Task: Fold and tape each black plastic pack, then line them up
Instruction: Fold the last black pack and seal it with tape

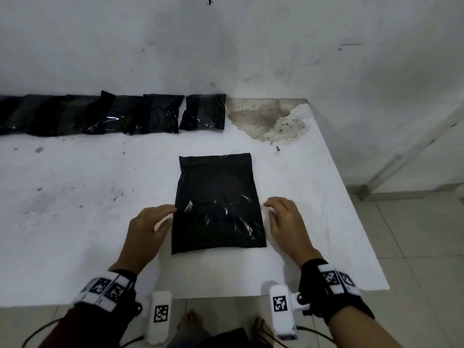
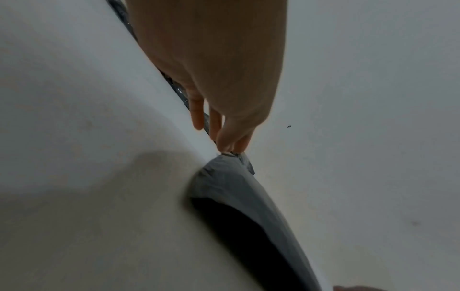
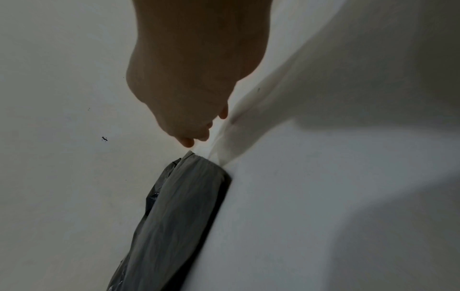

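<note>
An unfolded black plastic pack [image 1: 218, 204] lies flat on the white table [image 1: 75, 197], lengthwise away from me. My left hand [image 1: 160, 217] sits at its left edge, fingers relaxed, fingertips [image 2: 230, 145] touching the plastic [image 2: 234, 187]. My right hand [image 1: 276, 212] hovers just off its right edge with loosely curled fingers [image 3: 191, 140] holding nothing; the pack [image 3: 179, 206] lies below them. Several folded black packs [image 1: 113, 114] stand in a row along the wall, the rightmost [image 1: 203, 111] slightly apart. No tape is in view.
A patch of peeled, stained surface [image 1: 266, 121] marks the table's back right corner. The table's right edge [image 1: 351, 197] drops to a tiled floor [image 1: 414, 247]. The wall [image 1: 226, 46] runs right behind the row.
</note>
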`<state>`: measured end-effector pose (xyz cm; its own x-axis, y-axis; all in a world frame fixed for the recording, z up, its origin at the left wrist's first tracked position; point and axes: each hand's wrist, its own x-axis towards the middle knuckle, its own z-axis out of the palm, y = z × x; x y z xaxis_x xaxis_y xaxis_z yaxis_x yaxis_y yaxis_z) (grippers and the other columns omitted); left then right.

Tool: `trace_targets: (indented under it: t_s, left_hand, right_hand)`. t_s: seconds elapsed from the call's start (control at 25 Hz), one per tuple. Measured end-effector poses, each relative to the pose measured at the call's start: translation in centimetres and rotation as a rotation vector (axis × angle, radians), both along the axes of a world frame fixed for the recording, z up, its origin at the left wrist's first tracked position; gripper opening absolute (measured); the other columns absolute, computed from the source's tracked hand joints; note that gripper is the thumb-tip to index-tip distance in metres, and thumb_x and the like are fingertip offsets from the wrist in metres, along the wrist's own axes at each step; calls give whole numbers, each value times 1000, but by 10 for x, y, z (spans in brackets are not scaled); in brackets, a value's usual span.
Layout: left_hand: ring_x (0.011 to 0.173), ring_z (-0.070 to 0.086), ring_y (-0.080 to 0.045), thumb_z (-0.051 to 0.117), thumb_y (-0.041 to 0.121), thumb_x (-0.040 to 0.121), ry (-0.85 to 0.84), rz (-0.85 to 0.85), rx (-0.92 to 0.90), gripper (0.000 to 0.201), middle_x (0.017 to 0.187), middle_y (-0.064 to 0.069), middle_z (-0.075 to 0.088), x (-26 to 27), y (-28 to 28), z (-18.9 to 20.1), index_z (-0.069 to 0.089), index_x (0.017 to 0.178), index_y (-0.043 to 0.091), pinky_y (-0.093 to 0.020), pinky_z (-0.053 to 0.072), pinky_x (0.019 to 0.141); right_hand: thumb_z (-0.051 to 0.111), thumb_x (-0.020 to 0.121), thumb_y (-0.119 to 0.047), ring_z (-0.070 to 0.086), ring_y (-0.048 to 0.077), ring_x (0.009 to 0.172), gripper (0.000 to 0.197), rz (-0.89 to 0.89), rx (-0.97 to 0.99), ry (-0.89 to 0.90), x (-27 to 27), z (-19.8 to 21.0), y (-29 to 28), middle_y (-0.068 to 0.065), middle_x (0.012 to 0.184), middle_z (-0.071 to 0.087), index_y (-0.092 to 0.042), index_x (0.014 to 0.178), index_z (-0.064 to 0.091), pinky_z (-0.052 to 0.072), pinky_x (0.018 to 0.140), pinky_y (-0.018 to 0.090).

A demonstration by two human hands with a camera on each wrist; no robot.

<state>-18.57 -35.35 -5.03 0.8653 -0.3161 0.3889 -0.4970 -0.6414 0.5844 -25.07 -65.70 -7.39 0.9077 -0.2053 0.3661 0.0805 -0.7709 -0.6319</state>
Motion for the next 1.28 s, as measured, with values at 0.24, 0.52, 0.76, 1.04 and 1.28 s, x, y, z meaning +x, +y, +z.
trace_targets:
  t_s: [0.24, 0.52, 0.76, 1.04, 1.28]
  left_hand:
    - [83, 46, -16, 45, 13, 78, -208, -265, 310, 29, 82, -2, 69, 34, 10, -14, 74, 81, 10, -30, 44, 69]
    - [81, 45, -12, 41, 14, 77, -234, -388, 425, 35, 83, 7, 71, 45, 13, -17, 75, 77, 18, -26, 43, 63]
    - [85, 45, -2, 50, 28, 77, -29, -320, 188, 27, 85, 15, 68, 45, 11, -20, 74, 78, 16, -14, 39, 75]
    - [90, 49, 0, 50, 28, 71, 76, -247, 35, 27, 95, 23, 66, 35, 12, -28, 72, 86, 22, -20, 41, 81]
    - [87, 47, -7, 52, 30, 77, -48, -257, 165, 28, 91, 11, 70, 35, 9, -26, 73, 90, 17, -28, 38, 76]
  right_hand:
    - [71, 66, 12, 59, 34, 93, 34, 208, -321, -66, 27, -3, -17, 14, 101, 62, -13, 90, 71, 50, 79, 35]
    - [72, 69, 0, 58, 32, 85, 22, 270, -358, -67, 33, -6, -21, 10, 94, 64, -16, 83, 74, 50, 71, 31]
    - [60, 81, -21, 47, 13, 87, 15, 177, -139, -54, 29, -15, -15, 2, 90, 62, -17, 83, 74, 43, 76, 23]
    - [62, 79, -12, 53, 17, 87, 12, 89, 86, 50, 26, -9, -10, -8, 90, 58, -15, 83, 73, 36, 80, 7]
    - [68, 78, -16, 52, 18, 85, 5, 39, 91, 62, 26, -6, -5, -10, 88, 57, -13, 79, 71, 34, 80, 6]
